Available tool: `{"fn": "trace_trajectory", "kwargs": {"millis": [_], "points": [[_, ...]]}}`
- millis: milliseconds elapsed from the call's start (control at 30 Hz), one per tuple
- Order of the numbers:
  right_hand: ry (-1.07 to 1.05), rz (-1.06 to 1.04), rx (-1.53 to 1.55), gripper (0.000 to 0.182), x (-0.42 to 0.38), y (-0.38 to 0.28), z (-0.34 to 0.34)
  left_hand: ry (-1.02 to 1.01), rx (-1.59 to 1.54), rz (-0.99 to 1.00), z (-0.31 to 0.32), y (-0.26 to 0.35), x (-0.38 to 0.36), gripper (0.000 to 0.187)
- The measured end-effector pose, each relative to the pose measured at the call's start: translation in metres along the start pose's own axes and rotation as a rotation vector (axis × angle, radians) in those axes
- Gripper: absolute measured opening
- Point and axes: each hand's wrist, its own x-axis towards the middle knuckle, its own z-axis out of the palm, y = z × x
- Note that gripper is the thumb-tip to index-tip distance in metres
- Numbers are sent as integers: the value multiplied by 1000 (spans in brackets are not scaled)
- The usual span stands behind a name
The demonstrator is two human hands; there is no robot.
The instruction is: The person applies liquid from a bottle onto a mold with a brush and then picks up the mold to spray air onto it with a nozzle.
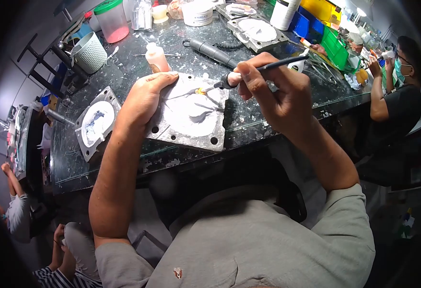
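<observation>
**Two hands on one mould plate**

One grey metal mould plate (pixel 191 117) lies flat at the near edge of the dark worktop (pixel 249 120), with a white cast in its hollow. The left hand (pixel 146 98) presses palm-down on the plate's left part, fingers spread flat over its top edge. The right hand (pixel 273 91), just right of the plate, has its fingers closed narrowly, pen-fashion, around a slim black rotary handpiece (pixel 268 65); its tip meets the cast near a small yellow spot.

Handling, as judged: the plate looks heavy and rigid; take it by its bare metal margins near the bolt holes. The cast looks brittle; avoid loading it.

Left of the plate lies a second mould plate (pixel 95 126). Behind the plate stand a small dropper bottle (pixel 156 56) and a mesh cup (pixel 89 52). Far right of the plate sits another person (pixel 397 96).
</observation>
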Motion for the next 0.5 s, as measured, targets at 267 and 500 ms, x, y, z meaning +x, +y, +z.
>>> {"fn": "trace_trajectory", "kwargs": {"millis": [267, 500], "points": [[151, -80, 69, 12, 5, -2, -2, -12, -19, 11, 0, -2, 0, 27], [29, -45, -115, 9, -2, -6, -8, -24, 7, 31, -3, -4, 2, 27]]}}
